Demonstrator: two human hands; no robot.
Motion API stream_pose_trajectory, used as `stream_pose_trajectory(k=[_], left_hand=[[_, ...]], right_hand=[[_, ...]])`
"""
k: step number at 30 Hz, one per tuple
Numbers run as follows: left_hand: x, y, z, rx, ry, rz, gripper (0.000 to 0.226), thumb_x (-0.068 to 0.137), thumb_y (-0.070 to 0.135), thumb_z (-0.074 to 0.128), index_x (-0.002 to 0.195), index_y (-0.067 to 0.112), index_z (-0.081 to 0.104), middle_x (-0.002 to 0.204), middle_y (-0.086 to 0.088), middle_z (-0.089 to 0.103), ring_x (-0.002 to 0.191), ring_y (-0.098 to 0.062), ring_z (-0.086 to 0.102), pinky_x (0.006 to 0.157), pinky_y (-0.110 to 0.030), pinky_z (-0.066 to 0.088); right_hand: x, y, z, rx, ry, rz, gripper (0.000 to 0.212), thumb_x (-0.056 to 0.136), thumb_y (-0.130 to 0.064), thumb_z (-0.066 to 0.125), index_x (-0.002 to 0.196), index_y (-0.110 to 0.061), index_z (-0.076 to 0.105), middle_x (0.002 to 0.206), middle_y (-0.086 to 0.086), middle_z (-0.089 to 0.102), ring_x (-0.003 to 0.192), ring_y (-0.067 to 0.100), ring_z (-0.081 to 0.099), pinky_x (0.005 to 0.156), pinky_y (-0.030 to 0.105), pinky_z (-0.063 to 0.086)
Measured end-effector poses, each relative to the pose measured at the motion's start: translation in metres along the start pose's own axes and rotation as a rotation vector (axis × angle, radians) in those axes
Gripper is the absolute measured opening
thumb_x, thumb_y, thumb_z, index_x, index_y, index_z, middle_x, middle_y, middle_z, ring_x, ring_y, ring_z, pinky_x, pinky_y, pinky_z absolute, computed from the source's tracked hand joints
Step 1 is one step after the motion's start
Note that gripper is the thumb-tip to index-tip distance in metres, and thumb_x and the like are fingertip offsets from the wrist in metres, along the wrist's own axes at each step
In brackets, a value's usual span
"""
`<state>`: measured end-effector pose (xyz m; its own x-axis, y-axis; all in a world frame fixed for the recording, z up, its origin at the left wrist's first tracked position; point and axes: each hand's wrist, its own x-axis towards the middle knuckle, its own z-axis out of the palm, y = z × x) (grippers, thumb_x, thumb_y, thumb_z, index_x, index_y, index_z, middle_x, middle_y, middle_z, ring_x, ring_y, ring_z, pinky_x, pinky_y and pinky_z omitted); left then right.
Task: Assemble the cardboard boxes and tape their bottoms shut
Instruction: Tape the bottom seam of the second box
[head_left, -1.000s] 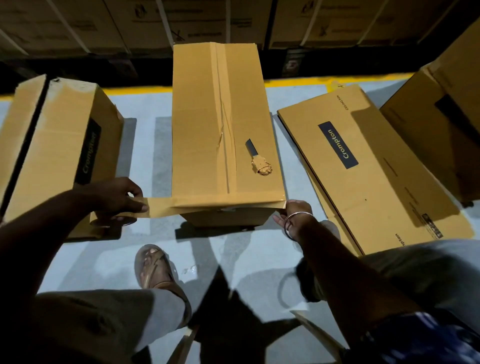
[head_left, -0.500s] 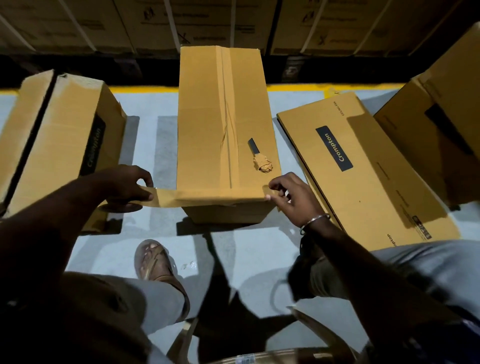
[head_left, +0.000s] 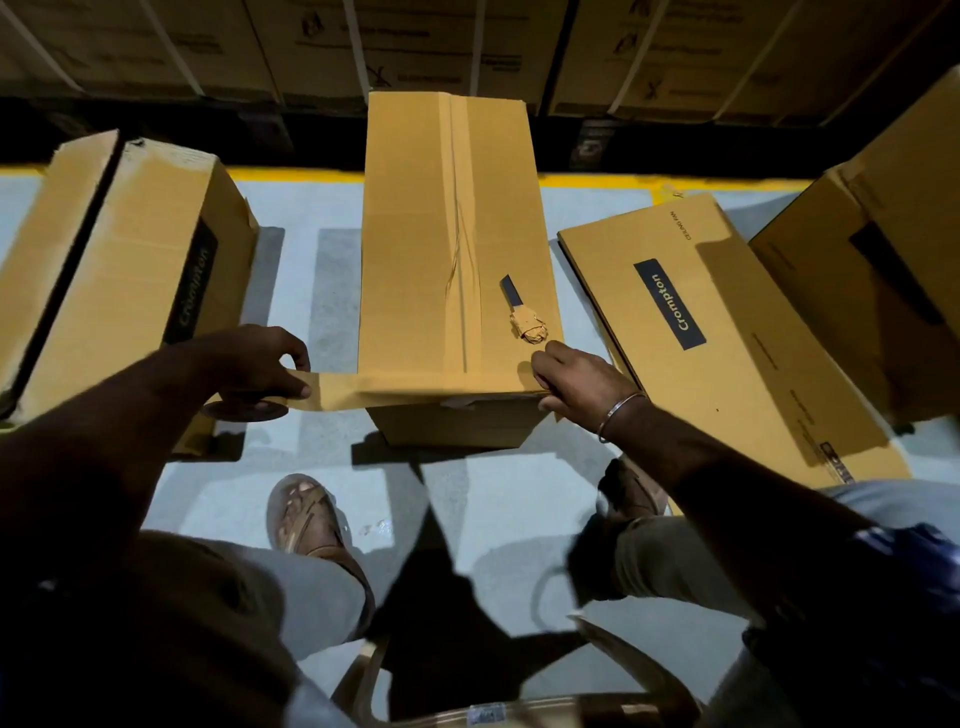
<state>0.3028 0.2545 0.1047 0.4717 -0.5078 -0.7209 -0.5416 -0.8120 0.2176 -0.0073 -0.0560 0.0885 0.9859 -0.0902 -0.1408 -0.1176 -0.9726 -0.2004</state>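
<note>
Two hands stretch a band of brown tape (head_left: 384, 387) across the near edge of a cardboard box (head_left: 452, 234) standing on the grey floor (head_left: 306, 291) between the person's knees. The left hand (head_left: 254, 358) pinches the tape where it leaves the roll (head_left: 244, 410), which hangs just below the fingers; the right hand (head_left: 576, 384) is curled over the box's near right corner, pressing the tape's end down there.

The strip could wrinkle or stick askew if the left hand slackens before the span is pressed flat, and a pull too hard might lift the end under the right hand. A small cutter (head_left: 522, 312), its handle wrapped in tape, lies on the box top just beside the right hand and could slide off if the box is jolted.

The box is long and tan, its top flaps closed along a centre seam already taped, though the tape there looks puckered midway, as far as the dim light allows. A finished box (head_left: 119, 260) stands to the left and a flattened carton (head_left: 727, 338) lies to the right.
</note>
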Motion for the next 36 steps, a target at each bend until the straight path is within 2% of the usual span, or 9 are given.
stream_pose_trajectory(k=[5,8,12,15,18,21,28,32,36], left_hand=[[0.002,0.000,0.000,0.003,-0.002,-0.001,0.024,0.085,0.038,0.085,0.100,0.026,0.070,0.090,-0.004,0.073,0.076,-0.021,0.071,0.061,-0.031,0.052],[0.002,-0.001,0.001,0.014,-0.008,-0.017,0.026,0.085,0.039,0.086,0.100,0.027,0.070,0.093,-0.006,0.073,0.080,-0.022,0.071,0.064,-0.031,0.052],[0.002,0.000,0.001,0.003,0.000,-0.026,0.026,0.084,0.038,0.086,0.100,0.026,0.070,0.093,-0.005,0.073,0.079,-0.021,0.070,0.065,-0.030,0.052],[0.001,-0.001,0.001,0.010,0.000,-0.027,0.025,0.085,0.038,0.086,0.100,0.026,0.070,0.093,-0.002,0.071,0.081,-0.018,0.068,0.066,-0.029,0.049],[0.000,-0.006,0.001,0.017,-0.011,-0.032,0.028,0.084,0.039,0.087,0.102,0.024,0.072,0.094,-0.001,0.070,0.086,-0.018,0.067,0.068,-0.030,0.048],[-0.001,-0.007,0.000,-0.007,-0.007,-0.024,0.028,0.083,0.037,0.087,0.102,0.023,0.072,0.091,-0.001,0.072,0.082,-0.018,0.068,0.067,-0.030,0.048],[-0.003,-0.005,0.001,-0.097,-0.012,-0.026,0.027,0.086,0.029,0.086,0.104,0.017,0.071,0.087,-0.008,0.074,0.072,-0.022,0.069,0.064,-0.031,0.053],[-0.003,-0.002,-0.001,-0.098,-0.009,-0.014,0.025,0.086,0.029,0.086,0.103,0.016,0.072,0.084,-0.008,0.075,0.067,-0.019,0.066,0.058,-0.028,0.049],[-0.005,0.000,-0.001,-0.108,-0.001,-0.017,0.025,0.086,0.031,0.086,0.102,0.018,0.071,0.085,-0.007,0.073,0.069,-0.019,0.066,0.059,-0.028,0.048]], right_hand=[[-0.025,0.005,-0.004,0.334,0.158,0.133,0.035,0.079,-0.005,0.079,0.095,-0.019,0.051,0.097,-0.003,0.049,0.076,0.013,0.044,0.063,0.023,0.037],[-0.042,0.004,0.005,0.568,0.365,0.537,0.015,0.087,-0.006,0.065,0.098,-0.015,0.062,0.092,0.001,0.062,0.078,0.016,0.060,0.069,0.027,0.048],[-0.034,-0.003,0.035,1.034,0.185,1.022,0.027,0.083,-0.008,0.060,0.106,-0.005,0.072,0.085,0.011,0.073,0.083,0.031,0.068,0.082,0.039,0.055],[-0.022,-0.034,0.032,0.954,-0.069,1.002,0.010,0.089,0.003,0.056,0.094,-0.002,0.063,0.079,0.011,0.060,0.072,0.025,0.050,0.057,0.026,0.039],[-0.010,-0.059,0.042,0.878,-0.240,0.979,0.036,0.098,0.000,0.048,0.132,0.009,0.050,0.108,0.014,0.051,0.095,0.021,0.043,0.075,0.027,0.035],[0.001,-0.083,0.035,0.870,-0.314,0.936,0.019,0.100,-0.005,0.044,0.117,0.000,0.050,0.095,0.010,0.046,0.091,0.024,0.044,0.077,0.030,0.034],[-0.015,-0.062,0.021,0.602,-0.486,0.892,0.017,0.092,-0.013,0.055,0.098,0.000,0.065,0.106,0.014,0.071,0.089,0.029,0.070,0.083,0.043,0.062],[-0.025,-0.045,0.008,0.324,-0.348,0.869,0.029,0.090,-0.026,0.058,0.114,-0.010,0.066,0.117,0.015,0.067,0.108,0.037,0.066,0.087,0.036,0.053],[-0.003,-0.055,0.003,0.319,-0.279,0.776,0.016,0.091,-0.025,0.057,0.095,-0.014,0.067,0.100,0.014,0.065,0.100,0.038,0.066,0.082,0.034,0.051]])
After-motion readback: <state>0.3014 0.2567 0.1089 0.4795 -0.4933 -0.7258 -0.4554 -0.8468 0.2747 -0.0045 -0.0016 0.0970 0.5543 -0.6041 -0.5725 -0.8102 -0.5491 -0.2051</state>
